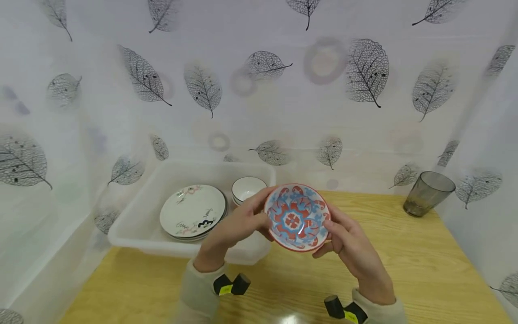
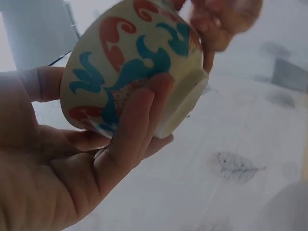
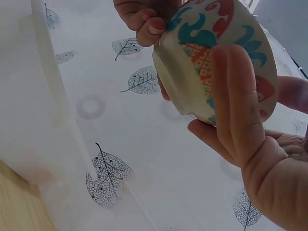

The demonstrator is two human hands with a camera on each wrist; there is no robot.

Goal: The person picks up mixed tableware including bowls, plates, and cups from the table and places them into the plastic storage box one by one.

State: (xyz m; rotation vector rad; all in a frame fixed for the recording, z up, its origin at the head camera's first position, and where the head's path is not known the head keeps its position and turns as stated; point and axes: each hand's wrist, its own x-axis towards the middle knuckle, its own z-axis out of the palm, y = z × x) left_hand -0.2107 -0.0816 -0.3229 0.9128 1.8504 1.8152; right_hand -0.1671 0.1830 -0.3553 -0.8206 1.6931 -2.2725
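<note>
A bowl [image 1: 297, 217] with a red and blue flower pattern is held up over the table, its inside tilted toward the head camera. The left hand [image 1: 238, 225] grips its left side, thumb at the rim and fingers under the outer wall. On the opposite side the right hand [image 1: 354, 245] grips it the same way. Both wrist views show the bowl's painted outside [image 2: 127, 62] and its pale foot, with fingers [image 3: 236, 91] spread along the wall.
A white plastic bin [image 1: 137, 240] stands at the left, holding stacked white plates [image 1: 192, 209] and small white bowls [image 1: 247, 188]. A grey glass tumbler [image 1: 429, 193] sits at the wooden table's [image 1: 425, 270] back right. A leaf-print curtain [image 1: 243, 117] hangs behind.
</note>
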